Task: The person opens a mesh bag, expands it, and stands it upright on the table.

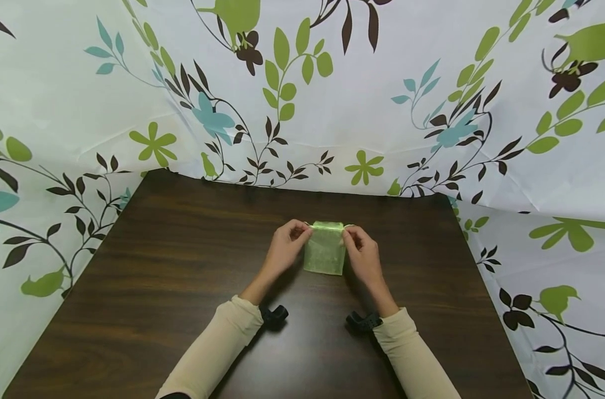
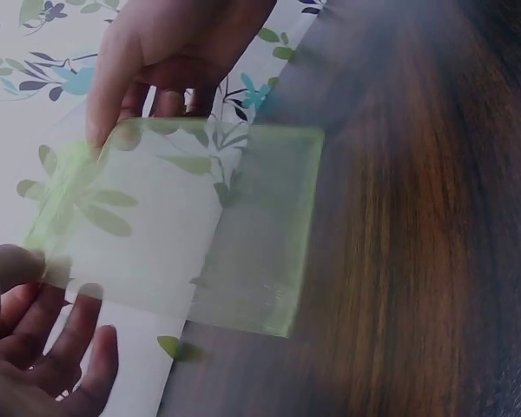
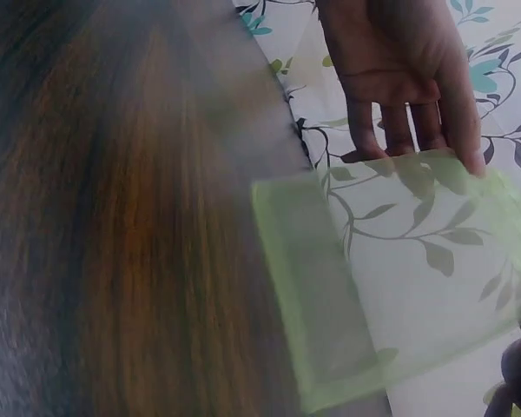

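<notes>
A small sheer green drawstring pouch (image 1: 324,252) hangs between two hands above the dark table, its gathered top edge toward the far side. At its upper left corner the left hand (image 1: 287,244) pinches it between thumb and fingers. The right hand (image 1: 363,252) pinches the opposite upper corner. In the left wrist view the pouch (image 2: 243,234) is see-through, and the wall pattern shows through it. The right wrist view has the same pouch (image 3: 399,261) stretched flat; nothing can be seen inside it.
A dark wood-grain table (image 1: 183,277) spreads under both arms. Behind it and along its sides hangs a white cloth (image 1: 352,111) printed with green, blue and brown leaves and birds. Each wrist wears a black strap-on device, one being the left wrist device (image 1: 275,317).
</notes>
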Tool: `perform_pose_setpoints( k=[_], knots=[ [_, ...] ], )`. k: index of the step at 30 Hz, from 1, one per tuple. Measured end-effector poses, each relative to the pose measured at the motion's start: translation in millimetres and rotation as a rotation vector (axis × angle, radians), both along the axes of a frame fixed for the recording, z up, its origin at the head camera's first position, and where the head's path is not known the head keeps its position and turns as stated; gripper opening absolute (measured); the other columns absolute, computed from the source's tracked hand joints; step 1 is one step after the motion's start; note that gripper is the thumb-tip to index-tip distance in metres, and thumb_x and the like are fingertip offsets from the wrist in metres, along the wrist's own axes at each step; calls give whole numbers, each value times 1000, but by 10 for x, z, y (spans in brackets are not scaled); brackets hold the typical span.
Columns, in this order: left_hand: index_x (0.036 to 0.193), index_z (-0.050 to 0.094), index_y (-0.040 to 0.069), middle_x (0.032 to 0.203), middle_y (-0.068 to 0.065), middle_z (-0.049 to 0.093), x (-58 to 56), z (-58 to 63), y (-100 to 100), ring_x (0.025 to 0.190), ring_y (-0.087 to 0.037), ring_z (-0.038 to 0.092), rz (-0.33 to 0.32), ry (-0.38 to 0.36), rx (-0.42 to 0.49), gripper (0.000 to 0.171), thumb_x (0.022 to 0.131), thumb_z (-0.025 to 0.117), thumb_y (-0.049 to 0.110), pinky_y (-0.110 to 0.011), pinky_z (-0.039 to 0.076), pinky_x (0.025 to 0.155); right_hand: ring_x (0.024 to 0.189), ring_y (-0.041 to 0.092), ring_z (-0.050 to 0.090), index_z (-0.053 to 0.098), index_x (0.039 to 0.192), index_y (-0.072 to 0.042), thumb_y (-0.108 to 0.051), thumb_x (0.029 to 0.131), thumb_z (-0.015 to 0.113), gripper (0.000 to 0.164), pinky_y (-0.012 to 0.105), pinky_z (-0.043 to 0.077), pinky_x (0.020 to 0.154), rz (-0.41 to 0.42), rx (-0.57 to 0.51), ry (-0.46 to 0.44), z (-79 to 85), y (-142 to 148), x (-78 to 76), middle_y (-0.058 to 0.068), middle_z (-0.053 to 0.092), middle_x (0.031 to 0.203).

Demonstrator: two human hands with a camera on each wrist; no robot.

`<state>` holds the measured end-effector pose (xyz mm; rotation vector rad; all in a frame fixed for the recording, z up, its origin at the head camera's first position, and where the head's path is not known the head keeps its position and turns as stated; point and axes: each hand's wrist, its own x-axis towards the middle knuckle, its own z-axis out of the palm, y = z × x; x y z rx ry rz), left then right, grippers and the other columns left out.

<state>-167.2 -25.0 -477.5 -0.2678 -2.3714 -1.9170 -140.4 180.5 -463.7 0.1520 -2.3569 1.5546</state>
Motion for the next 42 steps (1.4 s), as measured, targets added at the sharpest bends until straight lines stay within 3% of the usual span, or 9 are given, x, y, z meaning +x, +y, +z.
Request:
perform_pose_setpoints(
  k=[3,11,18,20,22,26,29,35,42],
  knots=[
    [102,72,6,98,-12,76,15,26,13,85,-14,66,22,10,27,11,101,70,16,-24,52,79,65,1,50,70,105,8,-7,105,61,17,17,38,61,-13,-48,16,144,-51,66,29,67,84],
    [106,71,2,101,-16,79,32,42,39,93,-20,73,22,-42,106,17,103,67,18,-24,54,82,60,7,46,66,111,8,-10,108,55,22,21,38,58,33,-148,-20,116,-47,69,28,66,87],
    [118,75,3,106,-16,80,22,16,3,82,-7,66,-59,-141,97,27,106,61,23,-23,50,74,69,45,50,65,112,8,-10,109,54,21,20,40,60,72,-109,-52,114,-38,55,28,66,86],
    [118,75,2,107,-17,79,13,3,-4,81,-5,66,-80,-138,108,27,107,60,22,-24,51,75,73,48,52,65,112,7,-10,108,55,20,20,41,62,81,-96,-73,121,-40,52,27,65,86],
    [116,75,1,107,-18,79,10,-3,-6,78,-5,67,-93,-123,121,26,107,60,21,-26,52,75,75,45,55,64,114,6,-10,107,57,19,20,42,63,91,-87,-98,127,-41,51,22,66,87],
    [113,77,2,106,-17,80,3,-6,-2,78,-4,69,-92,-103,144,24,105,63,19,-26,53,75,72,18,57,63,108,5,-10,104,64,16,20,42,64,105,-72,-112,133,-40,46,8,64,84],
    [111,79,3,100,-15,81,7,4,6,77,-5,65,-62,-101,146,21,103,67,19,-23,51,71,68,5,52,64,97,6,-10,102,67,17,21,41,62,102,-74,-85,134,-31,45,9,62,80],
    [106,80,3,92,-13,80,46,49,28,73,-8,59,-3,-115,189,18,99,72,18,-21,45,66,69,9,57,70,92,5,-11,101,68,18,23,44,65,79,-100,-106,151,-13,50,20,69,87],
    [108,79,-2,86,1,79,39,31,54,73,-5,65,36,-194,311,22,97,75,16,-21,52,67,68,10,48,73,97,7,-12,106,61,24,26,42,67,101,-174,-150,-13,59,-43,1,71,82]
  ],
)
